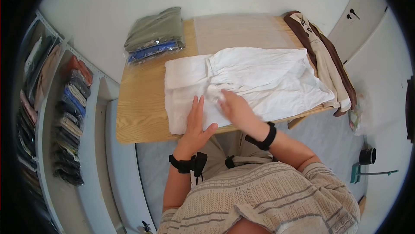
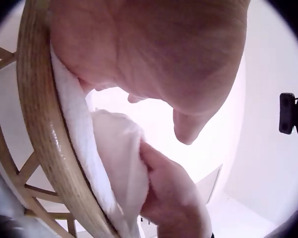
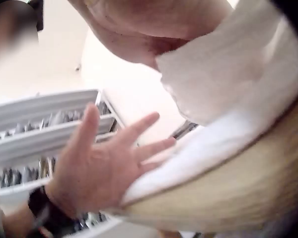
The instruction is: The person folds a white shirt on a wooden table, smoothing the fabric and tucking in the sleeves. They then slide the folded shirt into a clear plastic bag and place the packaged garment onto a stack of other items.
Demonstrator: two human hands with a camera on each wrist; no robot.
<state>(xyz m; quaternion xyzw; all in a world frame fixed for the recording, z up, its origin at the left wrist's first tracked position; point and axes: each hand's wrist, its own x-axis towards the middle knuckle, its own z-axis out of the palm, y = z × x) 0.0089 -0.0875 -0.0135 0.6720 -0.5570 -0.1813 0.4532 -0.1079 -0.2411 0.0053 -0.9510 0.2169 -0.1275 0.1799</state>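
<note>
A white garment (image 1: 268,82) lies spread over the wooden table (image 1: 138,117), its left part a flat rectangle. My left hand (image 1: 196,126) rests on that part near the front edge, fingers straight and thumb apart. Just right of it, my right hand (image 1: 237,110) pinches a bunched bit of the white cloth, raised a little. In the left wrist view the right hand (image 2: 174,193) grips a fold of cloth (image 2: 119,158). The right wrist view shows the left hand (image 3: 109,168) spread beside the cloth (image 3: 218,74).
Bagged folded clothes (image 1: 155,33) sit at the table's back left. Behind the garment lies a translucent sheet (image 1: 237,30). A brown and cream garment (image 1: 324,56) hangs over the right end. Shelves of bagged clothes (image 1: 71,117) stand at left.
</note>
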